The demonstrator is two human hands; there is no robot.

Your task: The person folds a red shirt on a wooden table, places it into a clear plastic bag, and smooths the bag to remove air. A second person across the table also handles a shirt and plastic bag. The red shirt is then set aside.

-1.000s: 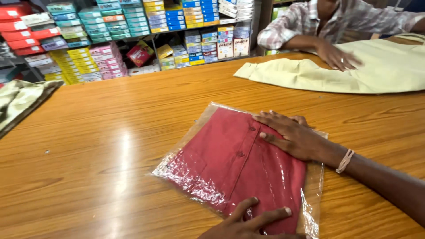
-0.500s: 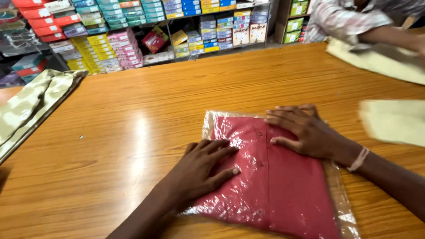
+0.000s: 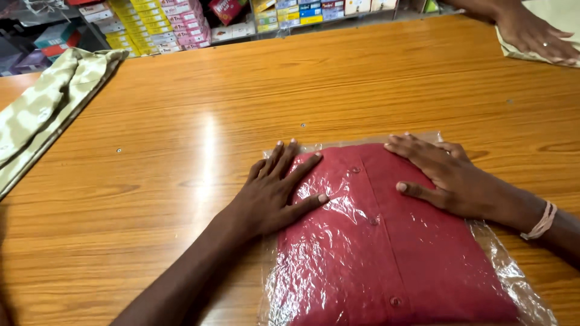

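red shirt (image 3: 386,253) inside clear plastic bag (image 3: 519,284); both hands flat on top.

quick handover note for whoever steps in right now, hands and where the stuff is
Left hand: flat, fingers spread, pressing the left edge of the red folded shirt in its clear plastic bag.
Right hand: flat on the shirt's upper right part, cord band at the wrist.
Shirt: button side up on the wooden counter, already inside the bag.
Bag: wrinkled, loose at the lower right; whether it is sealed cannot be seen.
Nearby: pale patterned cloth at the counter's left edge; another person's hand on cream cloth far right.
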